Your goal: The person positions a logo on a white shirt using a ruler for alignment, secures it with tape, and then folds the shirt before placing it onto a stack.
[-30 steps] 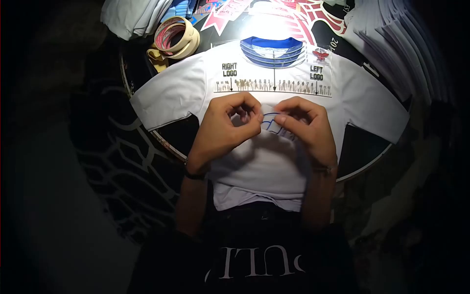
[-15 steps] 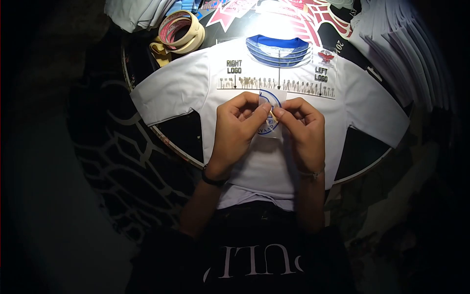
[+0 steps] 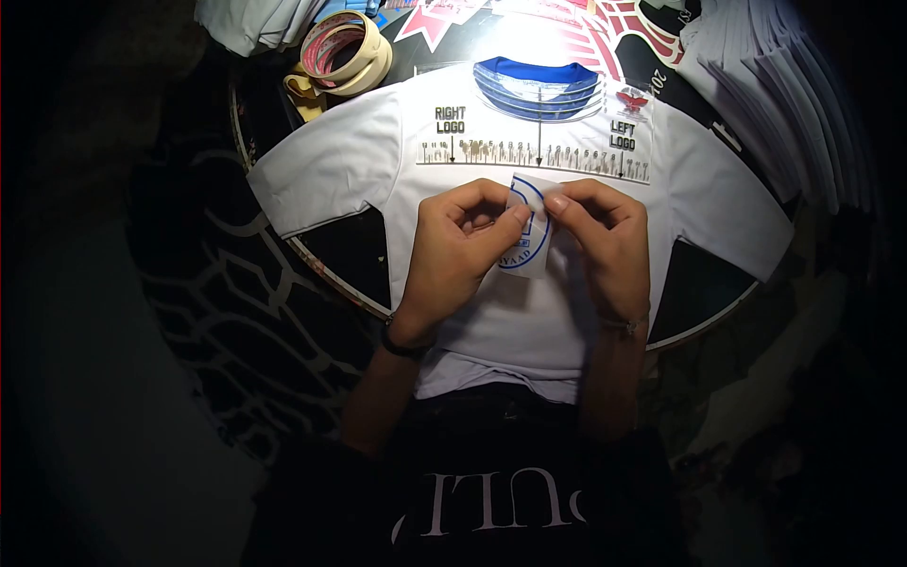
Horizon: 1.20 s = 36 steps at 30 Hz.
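Note:
My left hand (image 3: 452,255) pinches the left side of a small clear transfer sheet (image 3: 529,260) printed with a round blue logo. At the sheet's upper right edge, the thumb and fingertips of my right hand (image 3: 609,246) are closed on it. The sheet is held above the chest of a white shirt (image 3: 501,331) with a blue collar, which lies spread out below. Across the shirt's upper chest is a clear placement ruler (image 3: 529,154) marked "RIGHT LOGO" and "LEFT LOGO". Near the collar's right side sits a small red emblem (image 3: 632,101).
Rolls of masking tape (image 3: 381,74) stand at the upper left, beside folded white cloth (image 3: 250,24). A tall stack of white garments (image 3: 756,94) leans at the right. The dark round table has a pale rim (image 3: 321,267). Red and white printed pieces (image 3: 628,24) lie at the back.
My right hand has shifted right, from the middle of the logo to the sheet's right edge. The sheet has moved slightly right and down, and more of the blue circle shows.

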Motion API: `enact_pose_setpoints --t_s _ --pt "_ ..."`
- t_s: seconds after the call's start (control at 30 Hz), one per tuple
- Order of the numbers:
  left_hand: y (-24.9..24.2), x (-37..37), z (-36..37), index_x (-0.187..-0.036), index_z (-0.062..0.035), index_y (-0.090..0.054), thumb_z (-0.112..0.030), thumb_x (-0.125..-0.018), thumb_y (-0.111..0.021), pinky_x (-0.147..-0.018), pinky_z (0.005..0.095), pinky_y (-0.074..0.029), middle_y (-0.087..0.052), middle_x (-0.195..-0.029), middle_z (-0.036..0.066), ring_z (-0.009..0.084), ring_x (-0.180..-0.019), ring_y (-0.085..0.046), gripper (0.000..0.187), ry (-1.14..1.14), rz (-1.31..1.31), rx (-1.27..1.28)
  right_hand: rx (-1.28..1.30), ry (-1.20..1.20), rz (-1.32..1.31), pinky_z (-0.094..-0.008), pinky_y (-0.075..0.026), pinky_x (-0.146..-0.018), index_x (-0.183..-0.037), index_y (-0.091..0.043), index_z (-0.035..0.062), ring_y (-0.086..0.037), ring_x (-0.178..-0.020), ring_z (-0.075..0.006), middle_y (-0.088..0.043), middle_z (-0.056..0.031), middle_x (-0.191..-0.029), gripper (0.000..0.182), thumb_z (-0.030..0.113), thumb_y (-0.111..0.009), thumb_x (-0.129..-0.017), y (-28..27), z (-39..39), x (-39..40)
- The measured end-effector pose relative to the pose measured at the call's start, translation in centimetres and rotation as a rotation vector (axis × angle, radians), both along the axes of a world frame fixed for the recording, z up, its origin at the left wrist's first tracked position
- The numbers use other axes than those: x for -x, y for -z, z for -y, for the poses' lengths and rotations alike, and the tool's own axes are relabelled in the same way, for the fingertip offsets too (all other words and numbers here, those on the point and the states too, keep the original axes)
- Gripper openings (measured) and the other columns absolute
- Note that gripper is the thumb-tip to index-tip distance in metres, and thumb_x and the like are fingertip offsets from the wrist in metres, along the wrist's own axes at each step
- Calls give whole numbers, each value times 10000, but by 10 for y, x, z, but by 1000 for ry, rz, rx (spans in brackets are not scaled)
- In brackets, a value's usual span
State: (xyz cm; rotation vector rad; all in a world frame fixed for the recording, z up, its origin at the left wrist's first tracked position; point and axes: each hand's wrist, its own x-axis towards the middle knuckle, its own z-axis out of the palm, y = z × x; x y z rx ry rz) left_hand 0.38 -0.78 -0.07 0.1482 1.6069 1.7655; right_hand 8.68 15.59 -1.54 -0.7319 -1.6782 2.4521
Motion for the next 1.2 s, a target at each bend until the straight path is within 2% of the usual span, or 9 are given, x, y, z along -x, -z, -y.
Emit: enact_pose_setpoints --t_s 0.23,0.5,0.6,0.8,1.2 --pt "0 1 1 -1028 65 -710 -45 -996 -697 -604 165 -429 -681 -794 -8 -12 -688 -557 116 12 33 -10 31 24 -1 -235 -526 -774 -1053 -770 -63 -667 -831 -100 -758 -80 -918 168 72 -731 -961 2 1 0" --pt "-2 2 0 -1041 55 -673 -37 -996 -691 -633 166 -454 -680 -841 2 5 -745 -590 104 37 21 -21 -66 37 4 -232 -543 -776 -1055 -768 -64 -685 -837 -99 -764 -80 -924 152 51 -740 -961 -2 4 -1" --pt "-1 0 -4 -1049 42 -646 -38 -996 -687 -629 165 -449 -645 -835 -18 2 -763 -585 104 -40 -31 -52 -87 27 9 -232 -552 -780 -1056 -766 -67 -695 -845 -103 -768 -84 -932 150 43 -747 -957 -1 5 -2" --pt "2 7 1 -1038 30 -636 -37 -993 -685 -611 162 -419 -621 -869 -24 -9 -732 -544 93 -23 -100 28 -64 24 10 -233 -556 -788 -1056 -764 -69 -698 -847 -106 -767 -88 -930 148 40 -746 -957 1 6 -3" --pt "6 2 -4 -1011 11 -603 -8 -987 -658 -678 178 -437 -626 -898 -7 7 -787 -554 63 -105 2 -88 -26 23 19 -230 -552 -774 -1036 -765 -67 -689 -832 -96 -758 -78 -913 144 46 -755 -948 3 8 -2"
